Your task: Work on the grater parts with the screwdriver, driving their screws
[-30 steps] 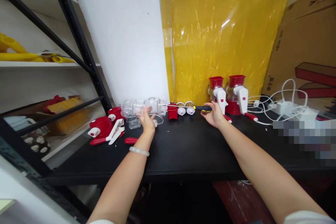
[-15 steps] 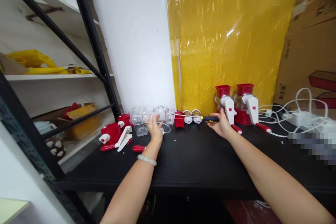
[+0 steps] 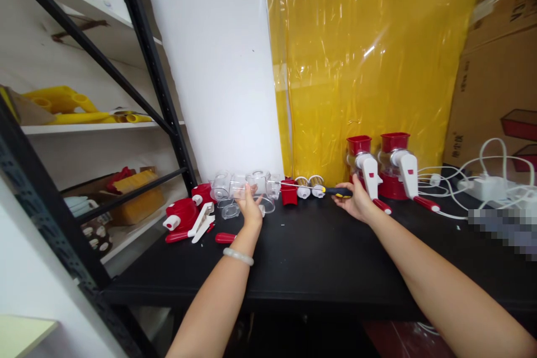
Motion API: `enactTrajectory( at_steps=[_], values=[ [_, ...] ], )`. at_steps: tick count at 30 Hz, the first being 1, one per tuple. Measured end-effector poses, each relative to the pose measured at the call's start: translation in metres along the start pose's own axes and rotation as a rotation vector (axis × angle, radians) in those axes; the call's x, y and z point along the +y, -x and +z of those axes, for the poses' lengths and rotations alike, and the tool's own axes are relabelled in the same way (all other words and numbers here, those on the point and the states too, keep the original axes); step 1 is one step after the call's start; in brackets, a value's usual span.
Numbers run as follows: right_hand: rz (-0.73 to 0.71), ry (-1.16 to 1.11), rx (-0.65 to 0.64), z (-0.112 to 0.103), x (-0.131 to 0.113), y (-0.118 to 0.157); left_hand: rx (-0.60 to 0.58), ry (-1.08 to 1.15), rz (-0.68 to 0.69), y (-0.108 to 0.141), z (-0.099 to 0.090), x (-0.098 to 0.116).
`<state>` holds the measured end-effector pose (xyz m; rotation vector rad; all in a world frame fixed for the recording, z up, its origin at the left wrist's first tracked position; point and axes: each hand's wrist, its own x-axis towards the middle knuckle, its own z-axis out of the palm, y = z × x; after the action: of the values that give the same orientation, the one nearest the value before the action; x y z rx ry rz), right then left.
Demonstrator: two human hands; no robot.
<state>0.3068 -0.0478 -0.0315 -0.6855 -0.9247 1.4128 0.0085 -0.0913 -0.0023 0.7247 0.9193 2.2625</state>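
My left hand (image 3: pixel 251 205) grips a clear plastic housing (image 3: pixel 262 183) above the black table. My right hand (image 3: pixel 354 199) is closed on the dark handle of a screwdriver (image 3: pixel 338 192). Its long metal shaft points left, with the tip at the right end of the clear housing. Behind the shaft stand a red part (image 3: pixel 289 194) and two drum-shaped grater parts (image 3: pixel 316 185). Left of my left hand lie other clear parts (image 3: pixel 230 210), red bases (image 3: pixel 183 214), a white crank (image 3: pixel 203 222) and a red handle (image 3: pixel 225 238).
Two assembled red and white graters (image 3: pixel 394 168) stand at the right on the black table (image 3: pixel 319 257). White cables and adapters (image 3: pixel 486 189) lie beyond them. A black-framed shelf (image 3: pixel 165 106) rises at the left, and a cardboard box (image 3: pixel 495 78) stands at the right.
The whole view has shifted slightly, with the scene a little further right. Both hands keep their holds on the clear housing and the screwdriver.
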Motion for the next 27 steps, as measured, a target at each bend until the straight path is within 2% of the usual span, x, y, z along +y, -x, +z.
enactTrajectory(
  at_steps=[3, 7, 11, 13, 17, 19, 22, 27],
  values=[
    [0.01, 0.048, -0.004, 0.002, 0.006, 0.0, 0.009, 0.003, -0.004, -0.001, 0.0, 0.001],
    [-0.054, -0.051, -0.075, 0.004, -0.005, 0.006, 0.023, 0.01, -0.008, -0.001, 0.001, 0.003],
    [-0.052, -0.204, -0.138, 0.004, -0.017, 0.011, 0.021, 0.0, -0.011, 0.001, 0.002, 0.003],
    [-0.032, -0.181, -0.094, 0.004, -0.015, 0.009, 0.014, -0.005, -0.005, 0.0, 0.001, 0.002],
    [-0.008, 0.134, 0.074, 0.005, 0.002, 0.0, 0.015, -0.007, -0.004, -0.001, 0.0, 0.001],
    [-0.017, 0.179, 0.086, 0.005, 0.008, -0.003, 0.02, -0.006, -0.003, -0.002, 0.0, 0.001],
    [-0.071, 0.123, 0.054, 0.005, 0.006, -0.002, 0.023, -0.002, 0.001, -0.003, -0.001, 0.001],
    [-0.136, -0.068, -0.06, 0.004, -0.016, 0.009, 0.007, -0.011, 0.003, -0.001, 0.0, 0.001]
  ],
)
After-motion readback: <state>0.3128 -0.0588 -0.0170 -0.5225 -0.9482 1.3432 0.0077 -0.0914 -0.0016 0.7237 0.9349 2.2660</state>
